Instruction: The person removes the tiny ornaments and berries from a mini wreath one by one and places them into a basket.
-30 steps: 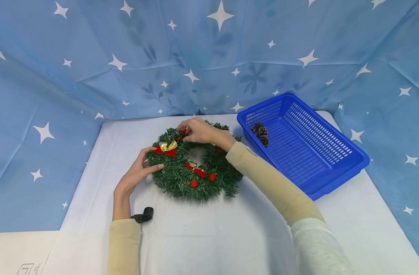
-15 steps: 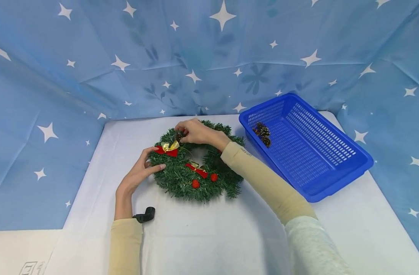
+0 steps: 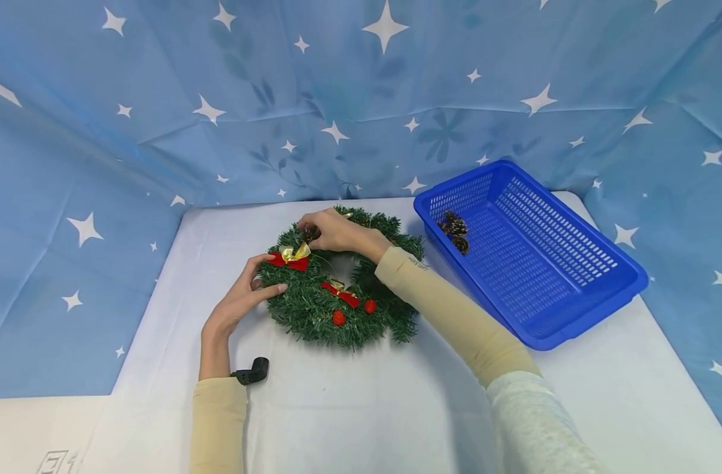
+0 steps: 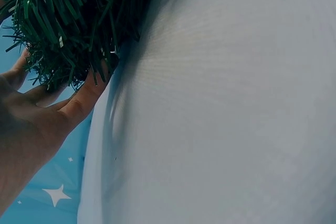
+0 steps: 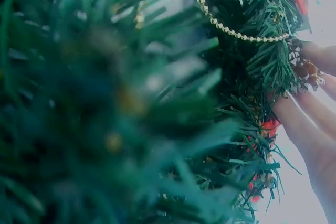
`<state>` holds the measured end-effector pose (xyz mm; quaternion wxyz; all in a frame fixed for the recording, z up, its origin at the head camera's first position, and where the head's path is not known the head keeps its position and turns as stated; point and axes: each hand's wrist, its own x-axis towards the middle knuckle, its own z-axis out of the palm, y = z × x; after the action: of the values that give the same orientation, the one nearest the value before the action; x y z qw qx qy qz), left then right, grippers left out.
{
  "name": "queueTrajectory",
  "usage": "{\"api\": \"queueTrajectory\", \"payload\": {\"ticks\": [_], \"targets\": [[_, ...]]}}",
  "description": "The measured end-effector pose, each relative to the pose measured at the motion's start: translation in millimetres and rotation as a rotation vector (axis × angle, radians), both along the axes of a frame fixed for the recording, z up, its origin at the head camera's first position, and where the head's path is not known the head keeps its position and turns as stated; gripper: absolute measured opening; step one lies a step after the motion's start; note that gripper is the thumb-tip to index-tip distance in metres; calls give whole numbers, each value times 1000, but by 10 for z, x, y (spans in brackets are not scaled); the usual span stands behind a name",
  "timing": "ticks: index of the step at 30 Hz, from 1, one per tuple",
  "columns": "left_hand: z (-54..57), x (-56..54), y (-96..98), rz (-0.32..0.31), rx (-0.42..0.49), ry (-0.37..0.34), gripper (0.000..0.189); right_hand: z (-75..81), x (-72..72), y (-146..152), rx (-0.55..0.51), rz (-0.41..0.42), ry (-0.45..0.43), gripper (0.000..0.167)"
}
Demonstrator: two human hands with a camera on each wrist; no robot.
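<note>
A green tinsel wreath [image 3: 313,313] lies on the white cloth, decorated with red bows with gold ribbon and round red berries [image 3: 339,318]. My left hand [image 3: 237,296] holds its left side between thumb and fingers, beside the upper bow [image 3: 299,264]. The left wrist view has that hand's fingers [image 4: 84,98] pressed into the green tips. At the wreath's upper left, my right hand [image 3: 334,232] pinches a small pine cone [image 5: 303,69] against the branches. A gold bead string [image 5: 231,32] runs up to the cone in the right wrist view.
To the right of the wreath stands a blue perforated basket [image 3: 515,263], with several pine cones [image 3: 455,227] at its left end. A blue curtain [image 3: 361,158] with white stars closes off the back and sides of the table. A black camera [image 3: 254,370] sits at my left wrist.
My right hand has shifted slightly left along the wreath's top with the pine cone. The left hand keeps its hold; the whole view has drifted a little.
</note>
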<state>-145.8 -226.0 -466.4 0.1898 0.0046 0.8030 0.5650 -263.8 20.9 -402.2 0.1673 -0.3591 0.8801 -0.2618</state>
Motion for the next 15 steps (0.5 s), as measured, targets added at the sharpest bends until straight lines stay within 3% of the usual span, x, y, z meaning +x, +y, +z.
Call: {"api": "queueTrajectory", "payload": {"ticks": [15], "targets": [[20, 0, 9, 6, -12, -3, 85, 17, -11, 47, -46, -27, -40, 46]]}}
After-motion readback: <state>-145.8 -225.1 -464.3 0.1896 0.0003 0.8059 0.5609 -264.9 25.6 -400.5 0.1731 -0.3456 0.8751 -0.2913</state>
